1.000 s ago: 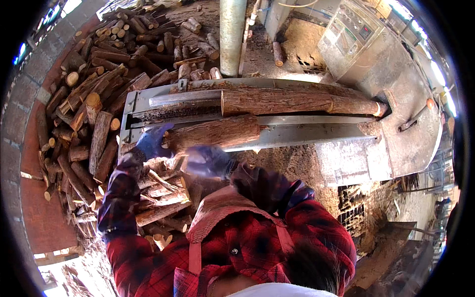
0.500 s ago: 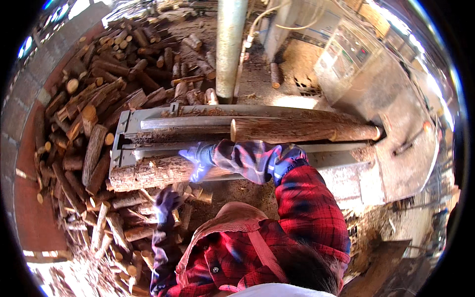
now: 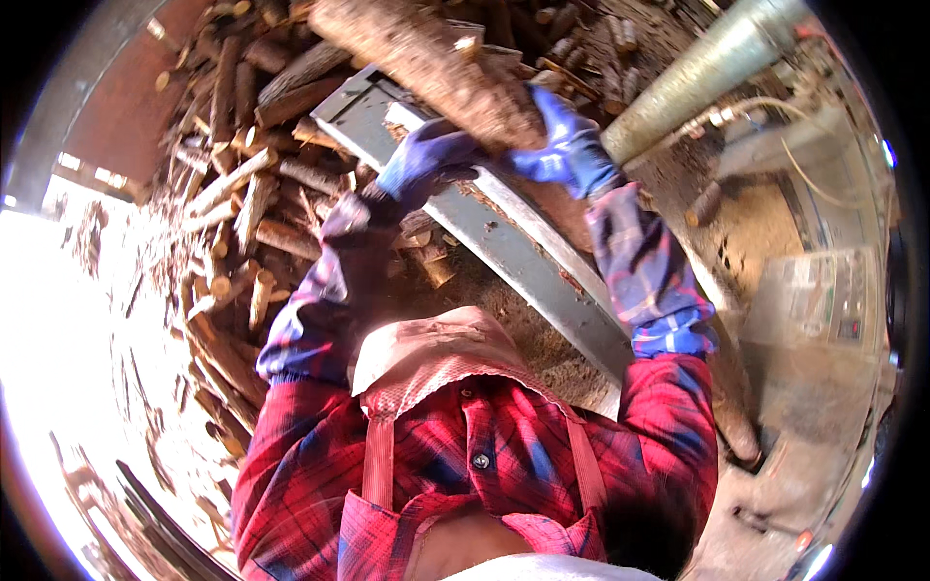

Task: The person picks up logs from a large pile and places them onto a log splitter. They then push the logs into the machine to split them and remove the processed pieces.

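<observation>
A thick bark-covered log [image 3: 441,68] slants across the top of the head view, over a long grey metal trough [image 3: 523,247]. My left hand [image 3: 431,163], in a blue-purple glove, holds the near side of this log, with its fingertips partly hidden. On the same log, farther right, my gloved right hand [image 3: 567,150] presses with thumb and fingers spread around its side. Another log [image 3: 733,416] lies at the trough's right end, partly hidden by my right arm.
Piled cut logs [image 3: 262,208] fill the left side and reach behind the trough. A pale upright metal post [image 3: 702,77] stands just beyond my right hand. A control panel [image 3: 819,295] and a machine housing [image 3: 819,387] are at the right.
The view has turned left. Both hands are now on the near log, which is raised and tilted over the trough; before, my left hand was apart from it, near the woodpile.
</observation>
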Available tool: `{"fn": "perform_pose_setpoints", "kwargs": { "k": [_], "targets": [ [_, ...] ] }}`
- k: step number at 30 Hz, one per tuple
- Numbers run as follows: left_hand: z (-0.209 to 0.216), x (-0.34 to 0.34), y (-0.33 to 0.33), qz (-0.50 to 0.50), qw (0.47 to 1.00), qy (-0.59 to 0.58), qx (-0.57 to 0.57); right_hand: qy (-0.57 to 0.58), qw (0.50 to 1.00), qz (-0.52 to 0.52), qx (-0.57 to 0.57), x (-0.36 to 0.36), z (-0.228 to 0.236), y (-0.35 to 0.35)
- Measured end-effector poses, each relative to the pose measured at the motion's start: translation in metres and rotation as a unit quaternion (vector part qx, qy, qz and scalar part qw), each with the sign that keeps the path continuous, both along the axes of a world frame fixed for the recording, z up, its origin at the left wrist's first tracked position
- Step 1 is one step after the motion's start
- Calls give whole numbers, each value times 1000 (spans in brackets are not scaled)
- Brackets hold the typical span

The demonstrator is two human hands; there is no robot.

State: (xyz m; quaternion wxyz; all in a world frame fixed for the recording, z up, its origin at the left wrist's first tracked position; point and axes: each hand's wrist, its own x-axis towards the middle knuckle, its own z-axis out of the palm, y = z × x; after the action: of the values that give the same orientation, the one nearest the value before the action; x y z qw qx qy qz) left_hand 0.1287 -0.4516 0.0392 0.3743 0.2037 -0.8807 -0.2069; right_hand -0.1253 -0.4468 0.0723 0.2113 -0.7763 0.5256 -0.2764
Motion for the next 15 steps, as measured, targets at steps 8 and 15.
{"fn": "perform_pose_setpoints", "kwargs": {
  "k": [8,15],
  "targets": [
    [-120,98,55,180,825,197,498,276,960,-36,-34,-57,-103,-13],
    [-296,257,221,415,627,172,637,180,963,8,-201,-9,-82,-8]
  ]
}}
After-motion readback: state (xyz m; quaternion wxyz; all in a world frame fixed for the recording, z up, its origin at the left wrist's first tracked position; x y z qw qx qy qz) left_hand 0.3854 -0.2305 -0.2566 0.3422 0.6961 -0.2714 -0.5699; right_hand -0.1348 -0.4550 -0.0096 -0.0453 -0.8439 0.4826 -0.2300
